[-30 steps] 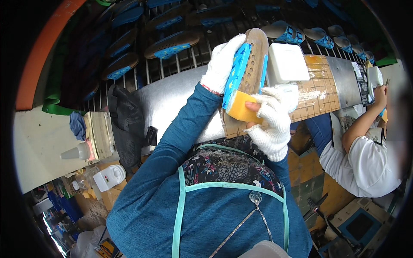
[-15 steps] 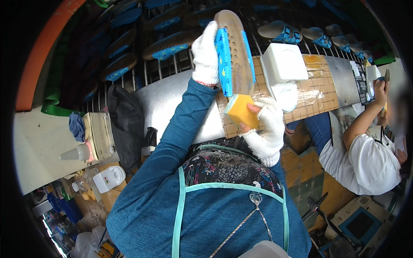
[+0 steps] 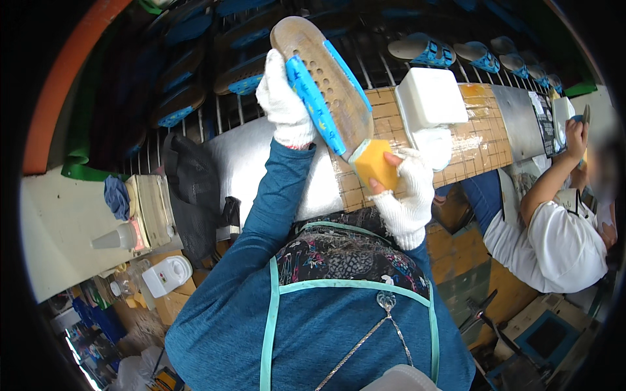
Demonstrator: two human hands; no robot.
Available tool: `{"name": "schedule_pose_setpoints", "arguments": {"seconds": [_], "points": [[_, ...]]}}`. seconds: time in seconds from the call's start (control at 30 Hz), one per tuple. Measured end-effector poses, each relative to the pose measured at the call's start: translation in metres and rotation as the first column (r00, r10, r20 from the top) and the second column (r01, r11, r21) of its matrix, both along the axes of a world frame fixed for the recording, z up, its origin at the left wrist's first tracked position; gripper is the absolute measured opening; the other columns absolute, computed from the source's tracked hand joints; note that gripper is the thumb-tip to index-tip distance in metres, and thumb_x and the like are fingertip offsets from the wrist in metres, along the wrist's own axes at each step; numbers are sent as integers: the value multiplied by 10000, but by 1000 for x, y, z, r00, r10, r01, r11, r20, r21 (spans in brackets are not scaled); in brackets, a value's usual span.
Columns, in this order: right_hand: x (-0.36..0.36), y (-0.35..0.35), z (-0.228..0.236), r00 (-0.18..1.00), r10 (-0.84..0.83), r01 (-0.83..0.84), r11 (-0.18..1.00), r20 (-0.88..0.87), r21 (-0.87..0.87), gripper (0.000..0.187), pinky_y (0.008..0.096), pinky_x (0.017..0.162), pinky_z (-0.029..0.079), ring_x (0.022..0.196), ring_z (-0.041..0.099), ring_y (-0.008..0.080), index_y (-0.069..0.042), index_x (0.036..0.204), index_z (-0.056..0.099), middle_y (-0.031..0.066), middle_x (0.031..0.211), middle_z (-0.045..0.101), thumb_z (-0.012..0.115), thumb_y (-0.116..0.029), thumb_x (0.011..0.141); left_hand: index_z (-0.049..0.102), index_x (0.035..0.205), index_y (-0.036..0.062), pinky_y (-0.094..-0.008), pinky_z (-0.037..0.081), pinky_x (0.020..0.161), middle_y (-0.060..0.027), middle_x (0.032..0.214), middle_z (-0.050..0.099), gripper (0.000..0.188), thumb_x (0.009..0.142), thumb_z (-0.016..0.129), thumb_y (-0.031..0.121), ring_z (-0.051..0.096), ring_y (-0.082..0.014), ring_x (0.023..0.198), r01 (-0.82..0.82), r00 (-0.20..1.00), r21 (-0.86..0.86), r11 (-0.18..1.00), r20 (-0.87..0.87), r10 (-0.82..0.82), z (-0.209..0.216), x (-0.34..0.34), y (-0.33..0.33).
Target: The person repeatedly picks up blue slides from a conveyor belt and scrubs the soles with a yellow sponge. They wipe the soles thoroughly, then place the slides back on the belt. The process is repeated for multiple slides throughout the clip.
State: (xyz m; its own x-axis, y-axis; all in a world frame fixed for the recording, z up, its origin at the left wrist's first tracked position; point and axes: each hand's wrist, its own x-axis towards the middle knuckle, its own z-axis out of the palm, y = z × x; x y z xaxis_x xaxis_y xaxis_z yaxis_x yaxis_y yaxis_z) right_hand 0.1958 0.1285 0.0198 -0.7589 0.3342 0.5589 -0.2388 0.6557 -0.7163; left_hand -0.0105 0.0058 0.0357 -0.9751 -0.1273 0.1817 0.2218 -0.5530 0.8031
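left hand (image 3: 282, 101) grips a sandal (image 3: 339, 98) by one edge, right hand (image 3: 412, 199) a sponge (image 3: 375, 161), open cardboard (image 3: 387, 116) alongside.

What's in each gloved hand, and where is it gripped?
The left hand holds a brown, blue-banded sandal by its left edge; the right hand holds a yellow sponge by its right side.

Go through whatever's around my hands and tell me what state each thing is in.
Shoe last: tilted, perforated face toward the camera, gripped by gloved left hand
Blue strap: on the last
Yellow sponge: pinched in gloved right hand; contact with the last unclear
White plastic container: resting on cardboard
Blue cloth: crumpled
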Motion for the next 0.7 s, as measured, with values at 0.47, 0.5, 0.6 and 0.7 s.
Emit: {"name": "schedule_pose_setpoints", "arguments": {"seconds": [0.47, 0.5, 0.6, 0.7], "points": [[-11, -6, -14, 961, -257, 271, 950, 107, -155, 553, 427, 968, 443, 1073, 568, 307, -42, 1182, 666, 131, 1104, 630, 874, -129, 677, 612, 1308, 70, -459, 640, 787, -133, 1105, 728, 690, 984, 418, 648, 746, -293, 914, 415, 851, 383, 825, 157, -501, -20, -3, -23], [-11, -4, -13, 962, -253, 268, 948, 106, -170, 549, 426, 963, 443, 1062, 572, 306, -44, 1180, 666, 128, 1092, 632, 875, -133, 680, 610, 1313, 70, -466, 641, 786, -138, 1113, 727, 694, 984, 417, 649, 747, -300, 920, 439, 843, 376, 816, 143, -519, -22, -6, -25], [-13, -1, -6, 955, -285, 293, 950, 77, -111, 527, 428, 944, 447, 1031, 583, 306, -50, 1152, 677, 113, 1038, 639, 861, -136, 665, 603, 1325, 69, -487, 641, 782, -155, 1136, 726, 703, 983, 412, 653, 749, -324, 937, 460, 816, 396, 795, 163, -554, -26, -13, -26], [-15, 0, 2, 978, -210, 209, 976, 6, 53, 502, 434, 928, 444, 1013, 586, 313, -59, 1110, 694, 96, 984, 643, 829, -133, 632, 608, 1319, 72, -483, 642, 777, -149, 1118, 731, 691, 982, 427, 648, 753, -316, 910, 424, 850, 314, 850, 186, -492, -29, -17, -19]]}}
